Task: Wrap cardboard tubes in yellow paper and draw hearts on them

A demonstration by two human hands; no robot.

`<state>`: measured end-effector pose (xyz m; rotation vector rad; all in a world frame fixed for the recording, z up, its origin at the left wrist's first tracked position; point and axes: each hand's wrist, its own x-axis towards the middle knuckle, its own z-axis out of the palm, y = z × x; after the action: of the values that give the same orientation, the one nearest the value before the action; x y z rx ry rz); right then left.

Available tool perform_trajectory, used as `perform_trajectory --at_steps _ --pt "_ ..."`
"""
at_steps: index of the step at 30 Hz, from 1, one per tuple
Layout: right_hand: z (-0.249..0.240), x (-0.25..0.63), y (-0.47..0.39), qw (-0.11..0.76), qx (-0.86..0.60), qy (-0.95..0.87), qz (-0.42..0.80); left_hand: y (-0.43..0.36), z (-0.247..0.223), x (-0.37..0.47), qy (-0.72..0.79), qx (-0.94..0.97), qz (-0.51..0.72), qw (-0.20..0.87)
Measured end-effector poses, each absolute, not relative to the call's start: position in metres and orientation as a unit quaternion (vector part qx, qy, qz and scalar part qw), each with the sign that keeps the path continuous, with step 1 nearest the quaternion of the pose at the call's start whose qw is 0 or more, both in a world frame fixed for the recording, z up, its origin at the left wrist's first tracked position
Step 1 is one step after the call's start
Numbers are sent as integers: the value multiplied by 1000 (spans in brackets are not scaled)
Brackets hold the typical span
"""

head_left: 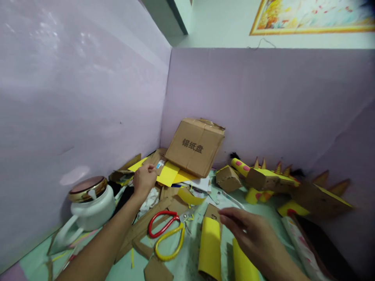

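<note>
My left hand point(144, 180) is over the cluttered back of the table, its fingers curled closed; whatever they may hold is hidden. Just past its fingertips lie yellow paper sheets point(168, 174) and a small blue-and-white label point(160, 164) on cardboard. My right hand point(252, 234) hovers at the right with fingers stretched loosely forward and nothing visible in them. Near its fingertips stands a yellow paper-covered roll point(210, 246), with a cardboard piece point(213, 212) behind. A second yellow roll point(243, 261) is partly covered by that hand. Scissors point(166, 234) with red and yellow handles lie between my arms.
A brown cardboard box point(195, 147) leans at the back wall. On the left is a white pot-like vessel point(95, 208) with a gold-rimmed lid. Spiky yellow-and-cardboard figures point(268, 178) stand at the right. Cardboard scraps point(158, 270) lie in front. Lilac walls point(263, 105) enclose the table.
</note>
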<state>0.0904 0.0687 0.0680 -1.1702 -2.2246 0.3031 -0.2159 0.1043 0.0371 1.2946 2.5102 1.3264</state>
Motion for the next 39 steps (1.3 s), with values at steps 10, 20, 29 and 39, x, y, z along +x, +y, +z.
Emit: perform_trajectory --at_steps 10,20,29,39 --pt "45 -51 151 120 -341 -931 42 103 -2 -211 769 382 511 34" --pt "49 -67 190 92 -280 -952 79 102 -2 -205 752 409 516 44" --pt "48 -68 210 125 -265 -943 156 103 -7 -207 730 409 545 48" --pt "45 -78 207 199 -332 -901 196 103 -11 -205 687 432 579 71"
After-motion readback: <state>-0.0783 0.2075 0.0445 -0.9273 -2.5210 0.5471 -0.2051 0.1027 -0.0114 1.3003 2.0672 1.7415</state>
